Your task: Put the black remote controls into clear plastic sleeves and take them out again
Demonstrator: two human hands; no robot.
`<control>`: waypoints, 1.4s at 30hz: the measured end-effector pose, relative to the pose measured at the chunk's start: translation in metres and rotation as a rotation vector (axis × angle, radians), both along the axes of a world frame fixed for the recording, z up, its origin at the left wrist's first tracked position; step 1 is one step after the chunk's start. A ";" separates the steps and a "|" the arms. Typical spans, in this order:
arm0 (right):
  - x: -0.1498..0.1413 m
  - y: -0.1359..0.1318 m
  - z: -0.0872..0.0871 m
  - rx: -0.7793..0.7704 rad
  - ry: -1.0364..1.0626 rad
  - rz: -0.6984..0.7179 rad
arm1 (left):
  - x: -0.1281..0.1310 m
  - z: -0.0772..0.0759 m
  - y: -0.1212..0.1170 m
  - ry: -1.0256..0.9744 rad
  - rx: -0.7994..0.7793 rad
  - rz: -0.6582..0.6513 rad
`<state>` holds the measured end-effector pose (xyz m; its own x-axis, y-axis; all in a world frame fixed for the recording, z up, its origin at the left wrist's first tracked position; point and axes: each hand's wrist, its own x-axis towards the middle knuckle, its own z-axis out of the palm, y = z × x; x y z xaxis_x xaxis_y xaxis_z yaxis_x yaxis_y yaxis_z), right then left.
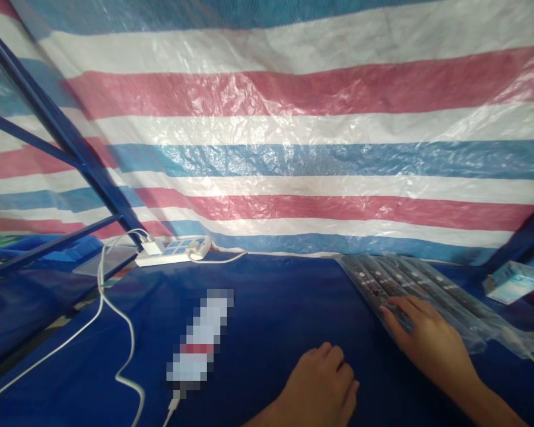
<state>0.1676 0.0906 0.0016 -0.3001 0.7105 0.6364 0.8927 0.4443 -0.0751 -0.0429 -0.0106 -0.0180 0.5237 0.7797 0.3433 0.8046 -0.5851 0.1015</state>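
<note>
Several dark, long remote controls in clear plastic sleeves (400,279) lie side by side at the right of the blue table. Over the leftmost sleeves is my right hand (429,335), its thumb and forefinger apart near their left edge. Whether the fingertips press on a sleeve is hard to see. My left hand (323,382) rests low at the middle of the table, back up, fingers curled in, and nothing shows in it. Its palm side is hidden.
A pixelated bright slab (200,338) with a white cable lies left of my left hand. Behind it stands a white power strip (173,252) with plugs and cables. A small light-blue box (514,281) sits at the right. Striped sheeting (293,130) and blue metal posts (71,142) bound the table.
</note>
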 end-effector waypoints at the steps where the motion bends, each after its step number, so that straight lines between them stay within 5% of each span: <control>1: 0.001 0.001 -0.001 0.010 -0.003 -0.001 | 0.000 -0.001 0.000 -0.008 0.009 -0.002; 20: -0.014 0.008 -0.006 -0.043 -0.158 -0.079 | 0.004 0.003 -0.008 0.069 0.012 -0.021; 32: -0.015 0.007 -0.006 -0.208 0.079 -0.034 | 0.006 0.001 -0.007 0.025 -0.057 0.008; 36: -0.021 -0.007 -0.005 -0.267 0.130 0.041 | 0.001 0.010 -0.001 -0.064 -0.150 0.121; 42: -0.035 -0.026 -0.004 -0.327 0.139 0.193 | -0.020 0.034 0.021 -0.276 -0.150 0.483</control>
<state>0.1322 0.0646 -0.0028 -0.3744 0.8215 0.4302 0.7668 0.5351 -0.3545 -0.0625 0.0107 0.0164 0.0025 0.9589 0.2836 0.9089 -0.1205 0.3993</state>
